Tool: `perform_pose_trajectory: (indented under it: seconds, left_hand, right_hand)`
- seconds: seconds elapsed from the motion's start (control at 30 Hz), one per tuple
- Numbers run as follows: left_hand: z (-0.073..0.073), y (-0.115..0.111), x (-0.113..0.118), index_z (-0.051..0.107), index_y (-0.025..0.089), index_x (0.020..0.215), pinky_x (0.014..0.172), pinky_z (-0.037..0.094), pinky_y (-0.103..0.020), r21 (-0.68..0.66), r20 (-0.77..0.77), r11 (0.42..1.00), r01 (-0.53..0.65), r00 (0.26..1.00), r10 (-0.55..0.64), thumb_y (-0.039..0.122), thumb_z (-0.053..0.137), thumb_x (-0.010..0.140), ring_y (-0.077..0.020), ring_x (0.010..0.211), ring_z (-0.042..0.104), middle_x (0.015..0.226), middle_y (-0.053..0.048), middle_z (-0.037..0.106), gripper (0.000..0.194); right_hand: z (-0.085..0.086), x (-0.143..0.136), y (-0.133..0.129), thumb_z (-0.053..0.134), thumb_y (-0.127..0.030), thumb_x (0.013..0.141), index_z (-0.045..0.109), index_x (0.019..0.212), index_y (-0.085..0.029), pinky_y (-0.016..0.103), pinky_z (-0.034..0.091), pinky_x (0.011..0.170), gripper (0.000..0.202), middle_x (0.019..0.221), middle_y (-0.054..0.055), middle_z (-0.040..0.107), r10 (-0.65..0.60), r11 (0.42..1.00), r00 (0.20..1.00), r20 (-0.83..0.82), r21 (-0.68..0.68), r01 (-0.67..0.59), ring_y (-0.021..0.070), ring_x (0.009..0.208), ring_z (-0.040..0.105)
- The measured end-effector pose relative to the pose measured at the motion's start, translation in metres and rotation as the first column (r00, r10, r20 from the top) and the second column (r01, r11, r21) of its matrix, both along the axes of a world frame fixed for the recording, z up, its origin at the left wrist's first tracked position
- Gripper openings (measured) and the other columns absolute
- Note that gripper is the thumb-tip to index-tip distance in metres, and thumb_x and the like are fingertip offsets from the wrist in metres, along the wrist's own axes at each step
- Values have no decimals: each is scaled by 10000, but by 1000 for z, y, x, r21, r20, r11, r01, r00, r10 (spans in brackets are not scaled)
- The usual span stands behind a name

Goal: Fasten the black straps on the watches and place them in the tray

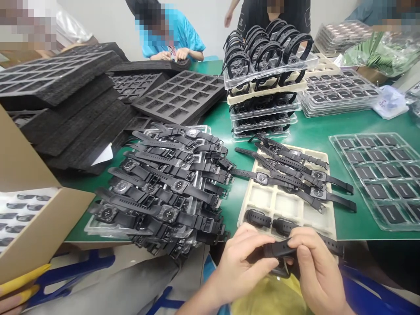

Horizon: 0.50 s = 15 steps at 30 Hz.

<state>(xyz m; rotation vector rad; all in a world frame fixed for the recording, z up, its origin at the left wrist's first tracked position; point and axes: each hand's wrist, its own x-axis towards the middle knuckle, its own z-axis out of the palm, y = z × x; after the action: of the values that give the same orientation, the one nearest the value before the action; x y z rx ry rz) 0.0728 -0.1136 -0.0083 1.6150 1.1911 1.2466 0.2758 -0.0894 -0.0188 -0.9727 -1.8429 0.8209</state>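
Watch strap [278, 249] at lower centre is needing, I'm judging, a gentle, untwisted hold while my left hand [240, 260] and right hand [316, 262] are pinching it.

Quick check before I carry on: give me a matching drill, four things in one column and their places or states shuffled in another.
Column one:
1. Left hand and right hand
2. Cream tray
3. Cardboard box
4. Clear tray

Column two:
A. At the left edge of the picture
B. Has watches lying across it, some compartments bare
C. Gripping a black watch strap
D. On the right of the green table, holding rows of dark, squarish pieces

Pairs: 1-C, 2-B, 3-A, 4-D
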Motion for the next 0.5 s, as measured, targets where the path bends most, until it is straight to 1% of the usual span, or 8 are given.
perform_pose_trajectory:
  seconds: [0.1,0.17,0.33,0.43,0.5]
  left_hand:
    - [1,0,0,793,189,1121,760,534,-286,-13,-7,1000,4,1000,-5,366,770,953,-192,841,640,913,-70,811,245]
    - [1,1,0,798,185,1122,754,537,-287,-20,9,1000,4,1000,-4,391,775,947,-196,840,638,908,-73,809,271]
    - [0,0,2,816,188,1107,748,540,-302,-44,43,999,-1,999,3,423,769,945,-203,826,635,895,-82,803,290]
    - [0,0,2,818,193,1126,756,552,-318,-52,34,999,-10,999,12,421,759,951,-210,819,639,883,-86,801,293]
    - [-1,0,2,819,192,1129,763,561,-331,-56,29,998,-12,1000,13,414,762,949,-217,823,642,878,-91,798,291]
  right_hand:
    - [6,2,5,494,-133,1063,645,1181,-232,202,592,710,215,1033,48,629,71,997,995,76,31,-73,146,853,685]
    - [8,4,6,529,-127,1046,654,1221,-233,213,599,777,239,1053,55,644,75,995,992,106,64,-82,159,921,696]
    - [9,6,3,554,-86,1010,678,1125,-233,213,586,732,224,1027,49,622,15,996,996,93,81,-23,147,862,685]
    - [16,5,3,564,-84,1000,689,1120,-227,219,595,739,225,1036,57,631,6,995,994,105,103,-17,153,866,695]
    - [22,3,6,559,-91,999,698,1109,-220,209,603,730,219,1017,58,647,30,994,993,111,104,-42,151,846,708]
